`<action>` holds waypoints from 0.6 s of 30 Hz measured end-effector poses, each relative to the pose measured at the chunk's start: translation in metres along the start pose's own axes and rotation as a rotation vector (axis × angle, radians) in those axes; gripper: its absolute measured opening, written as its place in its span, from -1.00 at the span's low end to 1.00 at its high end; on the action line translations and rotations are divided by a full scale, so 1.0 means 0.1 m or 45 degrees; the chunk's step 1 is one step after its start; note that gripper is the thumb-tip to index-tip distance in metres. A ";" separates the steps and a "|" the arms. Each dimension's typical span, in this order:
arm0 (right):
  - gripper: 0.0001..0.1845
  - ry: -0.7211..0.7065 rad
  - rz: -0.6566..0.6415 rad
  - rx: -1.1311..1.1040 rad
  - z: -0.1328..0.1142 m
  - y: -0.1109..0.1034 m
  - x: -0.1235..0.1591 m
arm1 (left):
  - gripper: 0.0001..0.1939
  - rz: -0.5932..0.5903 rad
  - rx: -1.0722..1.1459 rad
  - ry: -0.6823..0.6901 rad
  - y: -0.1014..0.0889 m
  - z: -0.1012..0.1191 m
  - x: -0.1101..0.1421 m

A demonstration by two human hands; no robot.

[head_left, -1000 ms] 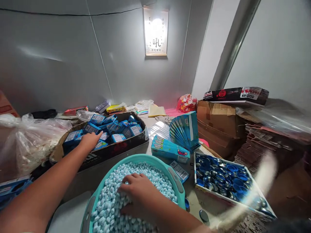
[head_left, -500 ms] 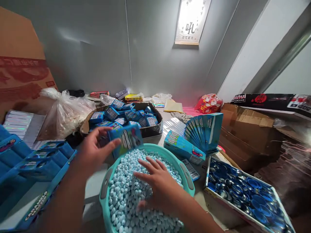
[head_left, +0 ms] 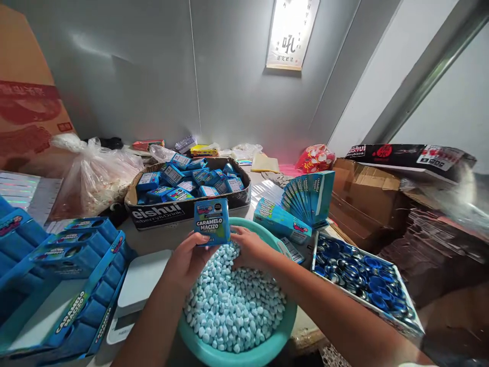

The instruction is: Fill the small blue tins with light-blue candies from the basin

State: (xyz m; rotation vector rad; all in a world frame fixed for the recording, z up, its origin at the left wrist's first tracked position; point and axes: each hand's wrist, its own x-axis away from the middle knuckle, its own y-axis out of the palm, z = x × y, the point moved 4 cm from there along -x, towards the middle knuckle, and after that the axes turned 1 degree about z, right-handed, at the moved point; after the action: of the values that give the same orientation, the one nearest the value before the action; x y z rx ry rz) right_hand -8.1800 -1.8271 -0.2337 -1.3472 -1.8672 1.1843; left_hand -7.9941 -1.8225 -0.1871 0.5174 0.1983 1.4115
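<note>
Nearby, the basin (head_left: 244, 358) brims with candies (head_left: 233, 318) at its near side; what props it underneath is hidden, so a forearm leaning on the rim might tip it and scatter them. At near left, the display tray (head_left: 71, 311) sits just beside the scale (head_left: 147, 272); a wide swing of the left elbow could nudge the scale or catch the tray's edge.

Farther in, the left hand (head_left: 185, 260) pinches the box (head_left: 211, 221), its thumb across the lower front and its other fingers mostly out of sight behind. The box stands upright above the far part of the basin. That grip is low, so a knock up top would probably twist it loose and drop it among the candies; too hard a squeeze would likely dent the card. The right hand (head_left: 250, 250) reaches in beside the box's right edge, over the candies. Its fingertips are partly hidden, and I cannot tell whether they pinch anything; if they hold candies, a loose grasp would let some spill. Whether the box's top is open does not show either.

To the right, loose lids (head_left: 355, 270) could be jostled by that forearm. Beyond, the carton (head_left: 160, 211) is heaped with boxes (head_left: 193, 176), and a bump may slide one off.
</note>
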 end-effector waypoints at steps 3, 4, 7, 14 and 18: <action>-0.04 -0.032 -0.018 -0.052 0.04 -0.03 0.00 | -0.60 0.067 -0.182 0.087 0.00 0.02 -0.10; -0.06 -0.051 -0.021 -0.067 0.04 -0.04 0.02 | -0.57 0.062 -0.221 0.100 0.00 0.02 -0.13; -0.10 -0.078 -0.052 -0.109 -0.01 -0.07 0.08 | -0.45 0.048 -0.355 0.157 0.02 -0.01 -0.24; -0.30 -0.008 -0.142 -0.275 -0.24 -0.09 0.11 | -0.42 0.015 -0.545 0.281 0.10 -0.16 -0.35; -0.37 0.035 -0.103 -0.292 -0.36 -0.07 0.16 | -0.43 0.007 -0.565 0.312 0.02 -0.17 -0.29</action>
State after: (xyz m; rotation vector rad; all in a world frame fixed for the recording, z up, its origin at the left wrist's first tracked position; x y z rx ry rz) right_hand -8.1591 -1.8007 -0.2120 -1.3846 -2.0669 0.9294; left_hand -8.0082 -1.8465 -0.2064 -0.0210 0.0744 1.4680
